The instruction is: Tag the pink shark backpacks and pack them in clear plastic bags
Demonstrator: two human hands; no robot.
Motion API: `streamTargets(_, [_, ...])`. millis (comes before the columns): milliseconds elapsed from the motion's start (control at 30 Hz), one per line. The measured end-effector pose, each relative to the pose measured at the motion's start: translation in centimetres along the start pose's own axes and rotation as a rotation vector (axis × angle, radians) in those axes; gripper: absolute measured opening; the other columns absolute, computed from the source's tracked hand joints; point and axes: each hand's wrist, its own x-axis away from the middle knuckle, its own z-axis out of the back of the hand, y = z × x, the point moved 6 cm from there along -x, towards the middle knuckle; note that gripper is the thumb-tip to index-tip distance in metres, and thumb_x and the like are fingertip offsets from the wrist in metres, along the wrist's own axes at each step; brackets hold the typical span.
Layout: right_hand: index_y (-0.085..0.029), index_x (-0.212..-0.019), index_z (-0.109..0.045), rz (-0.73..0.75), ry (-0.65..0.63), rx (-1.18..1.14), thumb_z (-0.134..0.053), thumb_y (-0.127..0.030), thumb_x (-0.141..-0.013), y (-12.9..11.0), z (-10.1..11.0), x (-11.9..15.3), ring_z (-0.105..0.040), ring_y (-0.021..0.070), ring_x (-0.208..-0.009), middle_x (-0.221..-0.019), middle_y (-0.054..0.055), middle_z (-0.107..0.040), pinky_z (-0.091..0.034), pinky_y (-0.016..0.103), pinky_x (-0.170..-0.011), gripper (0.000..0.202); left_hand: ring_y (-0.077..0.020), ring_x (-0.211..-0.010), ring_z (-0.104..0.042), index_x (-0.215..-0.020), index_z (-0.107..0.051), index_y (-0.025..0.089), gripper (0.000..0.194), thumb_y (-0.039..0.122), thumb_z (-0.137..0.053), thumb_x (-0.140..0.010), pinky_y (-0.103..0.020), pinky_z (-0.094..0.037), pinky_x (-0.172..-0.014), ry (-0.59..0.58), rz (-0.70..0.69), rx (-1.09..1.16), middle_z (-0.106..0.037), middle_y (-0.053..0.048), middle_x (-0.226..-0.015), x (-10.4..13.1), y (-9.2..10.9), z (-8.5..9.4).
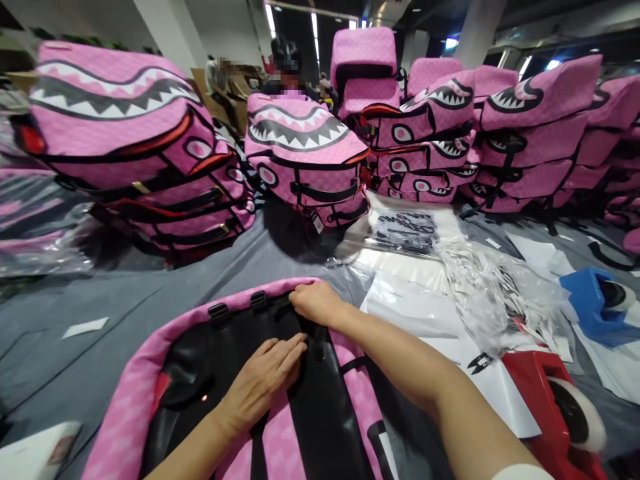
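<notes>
A pink backpack (135, 373) lies in front of me with its black back panel facing up. Close to its top edge, black buckles (219, 311) sit along the pink rim. My right hand (317, 303) has its fingers curled at that rim, gripping black webbing or fabric by the top seam; the fingertips are partly hidden. Lower down, my left hand (270, 370) rests over the black panel beside a shoulder strap (325, 393), fingers stretched out and lying flat. What is beneath the left palm is hidden.
Stacked pink shark-mouth backpacks (310, 153) line the back of the grey-covered table (210, 267). At right are a red tape dispenser (537, 380), a blue tape dispenser (590, 293), thread snips (480, 362), white paper (500, 393) and clear plastic bags (465, 253). People are in the background.
</notes>
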Motion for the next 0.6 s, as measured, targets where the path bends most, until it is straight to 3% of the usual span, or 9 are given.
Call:
streamTargets(100, [-0.019,-0.108,-0.072,0.090,0.017,-0.073,-0.063,-0.027,-0.098,0.2,0.1,1.3,-0.064,0.0160,-0.088,-0.108,0.004,-0.071,-0.049,0.026,-0.072,0.016,-0.0195,-0.081,-0.070,-0.103,-0.061,0.013,0.022,0.010,-0.040,-0.096,-0.036,-0.049,-0.085,0.014,0.064,-0.009,-0.075,-0.011,-0.095,-0.2,-0.2,0.3])
streamTargets(200, [-0.026,-0.107,-0.076,0.311,0.020,-0.125,-0.063,-0.022,-0.098,-0.3,0.1,3.3,-0.058,0.0155,-0.096,-0.106,0.000,-0.070,-0.046,0.025,-0.082,0.016,-0.0216,-0.082,-0.068,-0.103,-0.061,0.013,0.019,0.010,-0.044,-0.095,-0.039,-0.048,-0.088,0.049,0.099,-0.008,-0.074,-0.012,-0.094,0.2,-0.4,0.9])
streamTargets(267, [-0.029,-0.105,-0.078,0.382,0.023,-0.104,-0.064,-0.020,-0.098,-0.5,0.1,4.6,-0.054,0.0179,-0.102,-0.108,-0.001,-0.071,-0.045,0.027,-0.086,0.018,-0.0222,-0.080,-0.067,-0.101,-0.061,0.013,0.017,0.009,-0.046,-0.095,-0.040,-0.046,-0.088,0.077,0.095,-0.039,-0.075,-0.012,-0.091,0.5,-0.5,1.3])
streamTargets(467, [-0.023,-0.097,-0.080,0.321,0.014,-0.079,-0.066,-0.023,-0.096,-1.1,-0.2,5.7,-0.051,0.0223,-0.105,-0.111,0.002,-0.070,-0.044,0.031,-0.086,0.014,-0.0189,-0.075,-0.066,-0.101,-0.062,0.020,0.016,0.011,-0.050,-0.094,-0.036,-0.046,-0.085,0.073,0.100,-0.033,-0.077,-0.005,-0.089,0.7,-1.0,1.5])
streamTargets(600, [-0.015,-0.107,-0.075,0.146,0.064,-0.045,-0.053,-0.020,-0.103,-1.2,-0.3,4.5,-0.055,0.0224,-0.101,-0.107,0.008,-0.068,-0.046,0.033,-0.089,0.023,-0.0193,-0.083,-0.068,-0.108,-0.063,0.019,0.020,0.011,-0.050,-0.094,-0.036,-0.048,-0.089,0.047,0.091,-0.012,-0.077,-0.007,-0.096,0.4,-0.8,1.1])
